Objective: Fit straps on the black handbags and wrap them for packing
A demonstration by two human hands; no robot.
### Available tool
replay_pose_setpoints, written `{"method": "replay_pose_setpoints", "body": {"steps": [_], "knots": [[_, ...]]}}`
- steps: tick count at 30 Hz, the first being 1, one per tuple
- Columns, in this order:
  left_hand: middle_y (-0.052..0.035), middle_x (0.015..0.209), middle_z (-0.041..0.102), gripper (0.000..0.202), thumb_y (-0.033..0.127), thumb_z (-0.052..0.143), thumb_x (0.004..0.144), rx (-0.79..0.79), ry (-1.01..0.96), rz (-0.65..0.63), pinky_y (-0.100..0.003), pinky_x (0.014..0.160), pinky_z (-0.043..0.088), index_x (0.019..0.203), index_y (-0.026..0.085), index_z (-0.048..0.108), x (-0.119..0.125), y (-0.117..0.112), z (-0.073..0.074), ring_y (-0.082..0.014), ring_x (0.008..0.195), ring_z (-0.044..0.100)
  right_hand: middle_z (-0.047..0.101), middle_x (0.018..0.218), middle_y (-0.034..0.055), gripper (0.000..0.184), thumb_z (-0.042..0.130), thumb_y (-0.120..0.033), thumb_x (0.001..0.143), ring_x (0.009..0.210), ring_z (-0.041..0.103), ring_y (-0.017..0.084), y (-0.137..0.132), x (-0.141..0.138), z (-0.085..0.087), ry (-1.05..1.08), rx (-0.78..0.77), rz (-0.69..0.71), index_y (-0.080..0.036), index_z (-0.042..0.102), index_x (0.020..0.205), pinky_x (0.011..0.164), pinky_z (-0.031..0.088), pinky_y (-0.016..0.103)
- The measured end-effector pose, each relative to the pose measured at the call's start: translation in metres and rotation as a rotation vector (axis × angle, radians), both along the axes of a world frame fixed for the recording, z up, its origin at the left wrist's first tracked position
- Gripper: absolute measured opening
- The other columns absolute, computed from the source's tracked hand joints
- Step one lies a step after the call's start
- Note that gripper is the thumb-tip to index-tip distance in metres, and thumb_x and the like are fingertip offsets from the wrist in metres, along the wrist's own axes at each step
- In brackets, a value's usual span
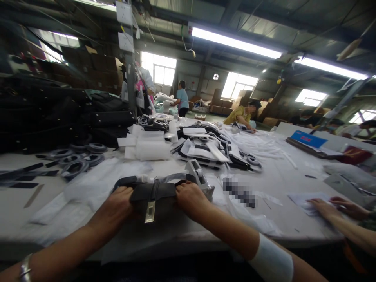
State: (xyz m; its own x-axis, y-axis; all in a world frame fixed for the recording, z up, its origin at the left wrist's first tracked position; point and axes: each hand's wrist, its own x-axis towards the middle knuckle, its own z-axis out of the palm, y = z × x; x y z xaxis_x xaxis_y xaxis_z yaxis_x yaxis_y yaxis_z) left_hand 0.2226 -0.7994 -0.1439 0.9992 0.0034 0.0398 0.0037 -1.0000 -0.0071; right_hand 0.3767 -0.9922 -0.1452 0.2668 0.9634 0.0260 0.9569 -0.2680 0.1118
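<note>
My left hand (116, 205) and my right hand (190, 199) grip the two ends of a dark leather flap piece (152, 192) with a silver metal buckle (150, 211) hanging from its middle. Both hands are closed on it, fingers curled under its edges. The piece lies near the front edge of a white worktable (279, 172). A grey plastic part (199, 175) and a clear plastic bag (96, 182) lie right behind it.
Stacks of white foam sheets (149, 147), black straps and rings (75, 166) and wrapped pieces (211, 150) cover the table's middle. Black bags (44, 113) pile up at left. A co-worker's hands (337, 207) rest on paper at right. Other people stand at the back.
</note>
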Motion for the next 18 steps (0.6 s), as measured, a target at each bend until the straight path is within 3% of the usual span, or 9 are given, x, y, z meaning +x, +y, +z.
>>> {"method": "replay_pose_setpoints", "body": {"steps": [3, 6, 9, 12, 18], "knots": [[-0.0106, 0.098, 0.075, 0.017, 0.015, 0.062, 0.085, -0.037, 0.032, -0.019, -0.041, 0.082, 0.049, 0.098, 0.016, 0.073, 0.011, 0.017, 0.013, -0.032, 0.091, 0.069, 0.078, 0.089, 0.0127, 0.016, 0.075, -0.028, 0.084, 0.084, 0.072, 0.029, 0.004, 0.011, 0.016, 0.052, -0.022, -0.026, -0.013, 0.076, 0.091, 0.07, 0.049, 0.033], [-0.0098, 0.103, 0.076, 0.039, 0.028, 0.075, 0.076, -0.066, 0.077, -0.058, -0.04, 0.078, 0.05, 0.115, 0.022, 0.071, 0.026, 0.033, 0.028, -0.0356, 0.096, 0.068, 0.076, 0.079, 0.0044, 0.022, 0.08, -0.042, 0.078, 0.076, 0.07, 0.025, 0.003, 0.025, 0.036, 0.127, -0.049, -0.015, -0.022, 0.076, 0.086, 0.06, 0.044, 0.027], [-0.0066, 0.093, 0.077, 0.05, 0.038, 0.081, 0.07, -0.119, 0.14, -0.11, -0.038, 0.074, 0.049, 0.117, 0.026, 0.07, 0.037, 0.045, 0.035, -0.0337, 0.089, 0.069, 0.07, 0.07, -0.0015, 0.028, 0.079, -0.052, 0.076, 0.067, 0.067, 0.019, -0.001, 0.035, 0.048, 0.232, -0.091, 0.01, -0.025, 0.074, 0.083, 0.052, 0.035, 0.024], [-0.0036, 0.093, 0.076, 0.051, 0.041, 0.083, 0.068, -0.208, 0.204, -0.151, -0.034, 0.072, 0.048, 0.116, 0.029, 0.07, 0.046, 0.053, 0.033, -0.0296, 0.087, 0.07, 0.068, 0.07, -0.0022, 0.028, 0.077, -0.051, 0.079, 0.066, 0.065, 0.017, -0.001, 0.045, 0.047, 0.335, -0.132, 0.017, -0.024, 0.074, 0.088, 0.051, 0.032, 0.022], [-0.0009, 0.108, 0.077, 0.059, 0.047, 0.087, 0.06, -0.398, 0.338, -0.193, -0.028, 0.078, 0.05, 0.115, 0.03, 0.07, 0.085, 0.074, 0.022, -0.0255, 0.096, 0.071, 0.073, 0.084, -0.0011, 0.039, 0.075, -0.055, 0.079, 0.075, 0.068, 0.016, 0.017, 0.077, 0.028, 0.507, -0.206, 0.0, -0.024, 0.073, 0.105, 0.056, 0.04, 0.019]]}}
